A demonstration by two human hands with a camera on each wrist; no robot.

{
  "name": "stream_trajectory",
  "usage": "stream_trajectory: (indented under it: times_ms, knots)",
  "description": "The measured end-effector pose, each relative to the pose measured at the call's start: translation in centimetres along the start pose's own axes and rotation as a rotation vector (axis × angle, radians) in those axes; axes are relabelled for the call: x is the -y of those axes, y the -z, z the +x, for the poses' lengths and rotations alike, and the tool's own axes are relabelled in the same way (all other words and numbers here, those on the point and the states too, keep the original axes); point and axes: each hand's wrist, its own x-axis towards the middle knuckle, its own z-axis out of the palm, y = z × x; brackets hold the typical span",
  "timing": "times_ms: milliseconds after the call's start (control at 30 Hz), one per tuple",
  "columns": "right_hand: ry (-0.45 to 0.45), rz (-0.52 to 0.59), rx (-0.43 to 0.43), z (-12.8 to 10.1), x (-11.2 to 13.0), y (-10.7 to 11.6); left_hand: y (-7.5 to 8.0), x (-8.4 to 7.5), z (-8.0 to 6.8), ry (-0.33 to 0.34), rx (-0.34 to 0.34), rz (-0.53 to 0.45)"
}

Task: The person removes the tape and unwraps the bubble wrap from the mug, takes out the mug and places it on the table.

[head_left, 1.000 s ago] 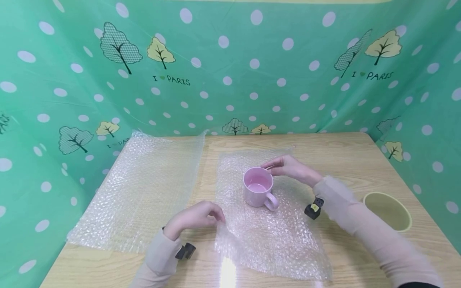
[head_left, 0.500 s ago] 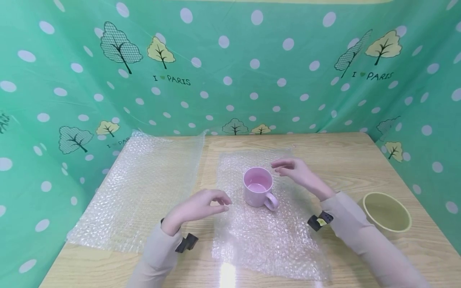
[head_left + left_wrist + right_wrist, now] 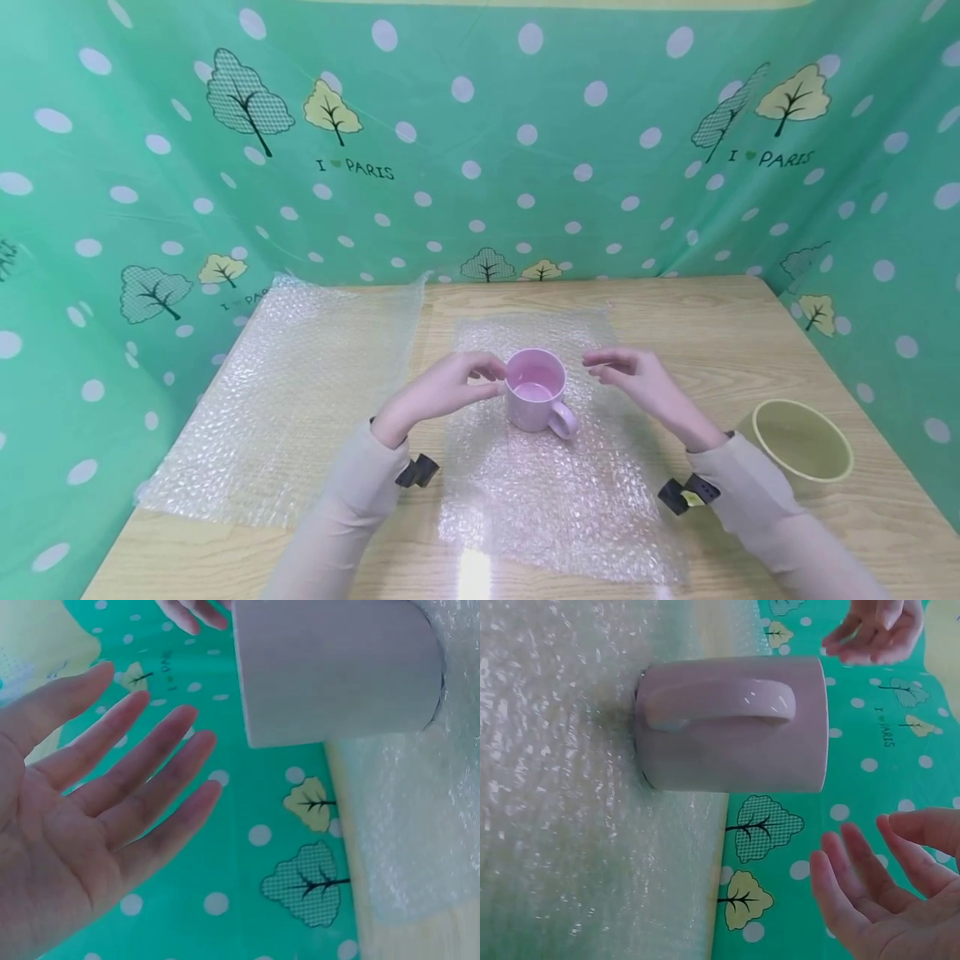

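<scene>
Right at the pink mug [image 3: 536, 399], the fingers are the thing to look at: the left hand [image 3: 448, 389] has its fingertips [image 3: 491, 374] curved in toward the rim on the mug's left side, very close, though I can't tell from the head view if they actually touch. From the left wrist view that hand's fingers [image 3: 142, 780] are spread out straight and relaxed, palm facing the mug wall, holding nothing, with a visible gap to the mug [image 3: 337, 671]. On the other side of the mug, the right hand [image 3: 637, 385] hovers with loosely bent, parted fingers pointing at the rim, clearly apart from it and empty too; the right wrist view shows the same, fingers [image 3: 855, 889] splayed open near the mug's mouth [image 3: 735, 724]. So basically both hands bracket the mug, neither gripping. The mug itself stands upright on a sheet of bubble wrap [image 3: 555, 492], handle turned toward the person and a bit to the mug's right. Left of the mug, well apart, a second bubble wrap sheet [image 3: 300, 392] lies flat on the wooden table [image 3: 720, 325]. Off to the mug's right, well apart, sits a yellow-green cup [image 3: 802, 439]. Behind the mug, a green polka-dot backdrop [image 3: 525, 142] with little trees wraps round the table.
</scene>
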Motion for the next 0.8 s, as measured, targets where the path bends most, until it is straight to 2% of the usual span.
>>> stream_trajectory:
  times_ms: [367,533,800]
  knots:
    - [0.0,0.067,-0.034,-1.9,-0.7,-1.0,-1.5,1.2,2.3,0.002,-0.06,-0.02]
    - [-0.009,0.08,-0.037,-2.2,-1.1,-1.7,-1.9,1.9,3.0,0.008,-0.044,-0.085]
    - [-0.037,0.111,-0.042,-2.8,-1.7,-2.7,-2.7,3.1,3.6,0.072,-0.015,-0.194]
